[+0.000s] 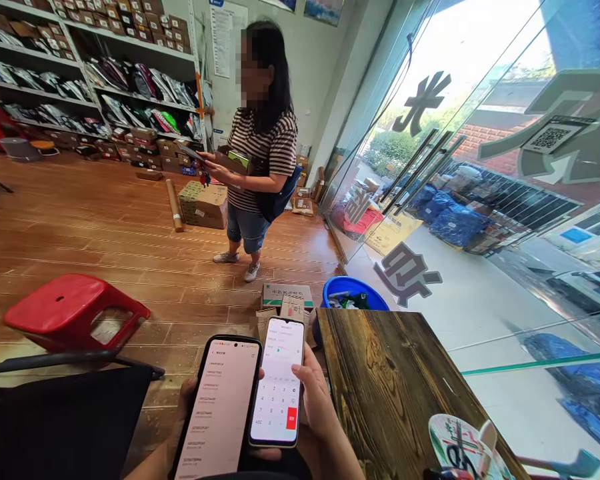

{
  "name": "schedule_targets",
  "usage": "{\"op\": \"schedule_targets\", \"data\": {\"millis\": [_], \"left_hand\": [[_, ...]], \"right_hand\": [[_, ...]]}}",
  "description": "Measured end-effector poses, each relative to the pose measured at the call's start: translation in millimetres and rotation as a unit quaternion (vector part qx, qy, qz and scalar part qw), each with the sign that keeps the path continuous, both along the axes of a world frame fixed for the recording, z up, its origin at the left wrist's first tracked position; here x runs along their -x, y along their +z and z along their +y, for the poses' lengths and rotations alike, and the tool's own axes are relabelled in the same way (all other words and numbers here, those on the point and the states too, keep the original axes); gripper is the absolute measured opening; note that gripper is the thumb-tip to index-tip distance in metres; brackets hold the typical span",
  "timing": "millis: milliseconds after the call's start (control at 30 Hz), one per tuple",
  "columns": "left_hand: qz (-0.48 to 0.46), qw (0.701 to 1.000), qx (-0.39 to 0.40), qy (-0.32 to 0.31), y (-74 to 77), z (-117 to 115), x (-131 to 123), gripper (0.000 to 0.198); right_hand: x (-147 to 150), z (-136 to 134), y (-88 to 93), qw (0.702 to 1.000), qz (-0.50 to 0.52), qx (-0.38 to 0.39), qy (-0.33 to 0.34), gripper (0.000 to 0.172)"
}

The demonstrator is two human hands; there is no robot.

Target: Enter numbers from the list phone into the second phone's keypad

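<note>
Two phones (217, 407), one in each curled hand (318, 390) — beyond, blue bin (336, 287) (green-and-white clutter (355, 301)).

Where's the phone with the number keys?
The keypad phone is low-centre in the head view, in the person's right hand, just right of the other phone.

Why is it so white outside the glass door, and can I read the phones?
Head view: daylight through the glass door is so bright that the top goes white; head view: the wooden floor shines near the door; head view: big keypad numbers on the right phone are readable, but tiny writing there and on the left phone is mostly too fuzzy.
</note>
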State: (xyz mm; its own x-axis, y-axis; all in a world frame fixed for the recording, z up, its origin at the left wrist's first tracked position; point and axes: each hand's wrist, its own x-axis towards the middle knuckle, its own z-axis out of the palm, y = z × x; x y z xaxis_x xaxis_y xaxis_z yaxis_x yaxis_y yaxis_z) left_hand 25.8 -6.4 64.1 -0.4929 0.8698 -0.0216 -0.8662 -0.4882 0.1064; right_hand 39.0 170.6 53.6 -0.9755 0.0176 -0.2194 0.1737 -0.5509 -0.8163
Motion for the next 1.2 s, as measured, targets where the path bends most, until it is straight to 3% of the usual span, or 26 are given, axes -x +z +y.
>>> {"op": "schedule_targets", "data": {"millis": [167, 467, 667, 867, 1200], "left_hand": [[0.066, 0.996, -0.051, -0.024, -7.7, -3, 6, 0.068], [0.084, 0.993, -0.073, -0.024, -0.4, 0, 10, 0.063], [0.057, 0.997, -0.015, -0.043, -9.5, -5, 12, 0.076], [0.073, 0.995, -0.057, -0.026, -14.2, -6, 11, 0.059], [0.054, 0.996, -0.059, -0.029, -17.6, -4, 10, 0.078]], "right_hand": [[-15, 9, -14.4, 0.997, 0.008, 0.005, 0.082, 0.054], [-20, 1, -21.6, 0.997, 0.001, -0.066, 0.043, 0.054], [-21, 5, -22.9, 0.996, 0.027, -0.030, 0.081, 0.058], [-18, 4, -22.3, 0.996, 0.030, -0.009, 0.083, 0.059], [-18, 6, -26.0, 0.996, 0.026, -0.047, 0.070, 0.063]]}}
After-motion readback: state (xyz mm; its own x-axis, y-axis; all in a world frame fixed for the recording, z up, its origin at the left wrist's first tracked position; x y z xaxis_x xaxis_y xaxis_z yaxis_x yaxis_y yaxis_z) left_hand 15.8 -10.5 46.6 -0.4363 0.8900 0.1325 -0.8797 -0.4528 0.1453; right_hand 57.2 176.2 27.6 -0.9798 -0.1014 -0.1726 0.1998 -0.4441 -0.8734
